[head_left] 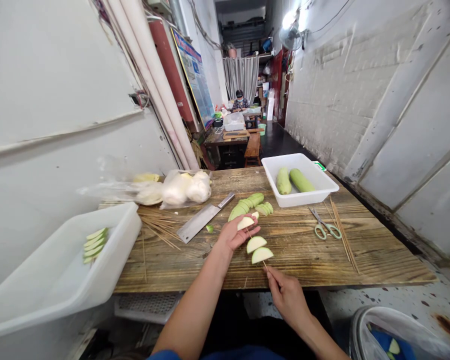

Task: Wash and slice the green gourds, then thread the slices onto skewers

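My left hand point(232, 237), palm up with fingers stretched out, holds a half-round zucchini slice point(245, 223) at the far end of a thin skewer. Two more pale, green-edged slices point(262, 255) are threaded along that skewer, above the table. The bamboo skewer point(265, 265) has its near end pinched by my right hand point(287, 291). Just beyond my left hand lie a row of cut zucchini slices point(243, 205) and a smaller group point(266, 208). To their left a cleaver point(200, 222) rests flat, a small green scrap beside its blade.
A white tub point(112, 265) at left holds skewered slices point(95, 245). Loose skewers point(159, 227) and bagged white vegetables point(187, 188) lie near it. At right are a white bin point(303, 199) with two whole zucchini, scissors point(324, 227) and skewers point(343, 235). A person point(240, 103) sits far back.
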Action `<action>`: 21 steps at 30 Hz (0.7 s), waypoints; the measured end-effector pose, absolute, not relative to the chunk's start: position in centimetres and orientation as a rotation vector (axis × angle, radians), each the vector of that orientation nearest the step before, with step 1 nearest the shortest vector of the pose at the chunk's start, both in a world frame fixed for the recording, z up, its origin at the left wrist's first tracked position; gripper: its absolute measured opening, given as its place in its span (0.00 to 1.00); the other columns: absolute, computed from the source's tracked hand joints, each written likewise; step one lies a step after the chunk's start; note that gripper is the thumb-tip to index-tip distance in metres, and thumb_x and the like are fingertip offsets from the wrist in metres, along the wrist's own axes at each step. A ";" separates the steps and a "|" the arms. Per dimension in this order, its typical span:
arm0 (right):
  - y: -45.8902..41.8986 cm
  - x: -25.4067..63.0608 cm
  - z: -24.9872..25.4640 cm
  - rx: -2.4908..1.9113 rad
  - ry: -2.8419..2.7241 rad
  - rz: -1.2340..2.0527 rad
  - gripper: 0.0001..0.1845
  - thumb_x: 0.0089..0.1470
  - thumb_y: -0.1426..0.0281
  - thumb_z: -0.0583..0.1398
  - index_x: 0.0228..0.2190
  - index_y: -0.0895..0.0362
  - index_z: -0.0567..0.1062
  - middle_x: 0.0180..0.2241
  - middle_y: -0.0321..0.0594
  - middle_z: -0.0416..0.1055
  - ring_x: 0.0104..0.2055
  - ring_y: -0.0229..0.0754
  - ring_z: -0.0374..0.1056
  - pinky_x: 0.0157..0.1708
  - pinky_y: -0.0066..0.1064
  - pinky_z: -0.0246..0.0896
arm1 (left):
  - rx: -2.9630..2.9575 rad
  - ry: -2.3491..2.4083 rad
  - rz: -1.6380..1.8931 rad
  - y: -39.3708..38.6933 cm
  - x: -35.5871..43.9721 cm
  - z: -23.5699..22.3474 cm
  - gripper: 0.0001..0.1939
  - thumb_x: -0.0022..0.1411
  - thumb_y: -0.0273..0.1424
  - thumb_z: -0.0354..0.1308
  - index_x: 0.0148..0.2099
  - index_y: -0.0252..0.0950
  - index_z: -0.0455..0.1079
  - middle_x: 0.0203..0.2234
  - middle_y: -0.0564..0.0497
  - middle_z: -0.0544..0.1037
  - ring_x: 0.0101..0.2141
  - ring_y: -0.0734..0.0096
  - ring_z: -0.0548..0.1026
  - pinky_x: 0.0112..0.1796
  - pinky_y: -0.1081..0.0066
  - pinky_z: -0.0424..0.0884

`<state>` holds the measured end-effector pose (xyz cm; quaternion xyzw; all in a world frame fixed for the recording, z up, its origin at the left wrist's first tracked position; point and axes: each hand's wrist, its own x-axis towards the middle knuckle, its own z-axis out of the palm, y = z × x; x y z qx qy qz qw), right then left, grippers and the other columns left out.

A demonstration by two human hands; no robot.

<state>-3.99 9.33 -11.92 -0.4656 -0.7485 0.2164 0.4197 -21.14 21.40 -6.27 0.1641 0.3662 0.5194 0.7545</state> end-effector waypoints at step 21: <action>9.6 -4.5 -12.4 -1.162 -1.829 0.502 0.17 0.59 0.70 0.49 0.41 0.60 0.76 0.35 0.46 0.78 0.33 0.42 0.75 0.36 0.29 0.70 | 0.439 0.859 1.133 21.2 -20.3 -7.0 0.09 0.62 0.27 0.49 0.38 0.29 0.69 0.39 0.40 0.77 0.38 0.62 0.76 0.45 0.59 0.71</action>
